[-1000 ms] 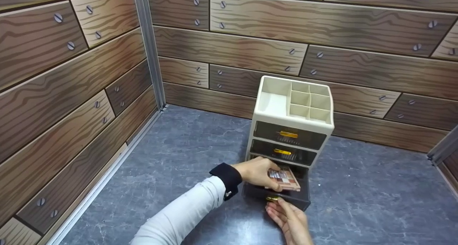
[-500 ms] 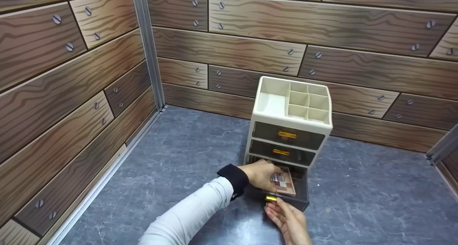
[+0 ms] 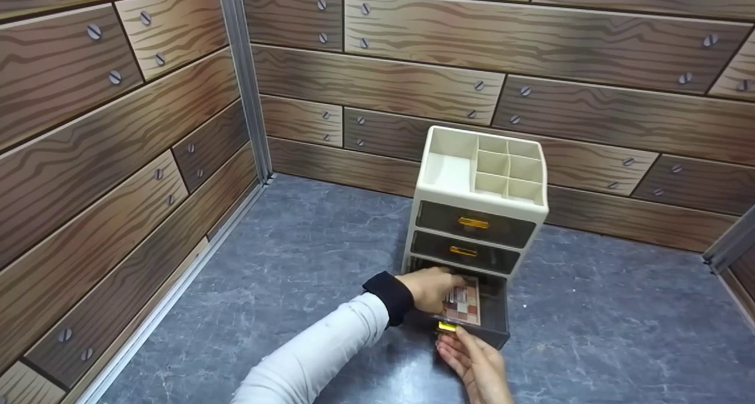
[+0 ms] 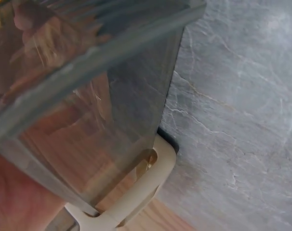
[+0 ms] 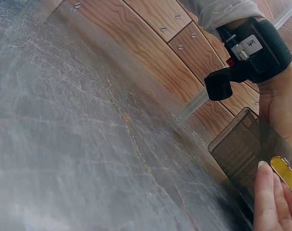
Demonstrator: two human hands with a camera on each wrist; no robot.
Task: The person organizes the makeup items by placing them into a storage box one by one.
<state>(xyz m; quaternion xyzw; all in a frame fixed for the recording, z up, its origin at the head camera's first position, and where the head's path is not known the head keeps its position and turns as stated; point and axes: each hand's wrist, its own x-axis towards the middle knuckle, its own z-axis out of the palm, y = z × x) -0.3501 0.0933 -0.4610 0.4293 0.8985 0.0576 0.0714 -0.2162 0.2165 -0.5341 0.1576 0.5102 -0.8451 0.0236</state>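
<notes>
A cream desktop organizer point(image 3: 481, 199) stands with its bottom drawer point(image 3: 494, 292), smoky and see-through, pulled out. Inside that drawer lies a makeup palette point(image 3: 466, 306) with pink, brown and white squares, flat along the left side. My left hand point(image 3: 432, 289) reaches over the drawer's left wall, its fingers on or just above the palette's far left part; the thumb is hidden. My right hand point(image 3: 476, 360) pinches the yellow drawer handle point(image 3: 446, 327) at the front. In the right wrist view the handle point(image 5: 285, 175) sits against my fingers.
Two closed drawers with yellow handles sit above, and the organizer's top is divided into compartments point(image 3: 451, 171). A grey marbled surface point(image 3: 318, 239) surrounds it. Wood-print walls point(image 3: 377, 68) stand behind and at the left.
My left hand has lowered the palette from a tilted hold to lying flat in the drawer, then it shifted slightly left. My right hand keeps its place on the handle.
</notes>
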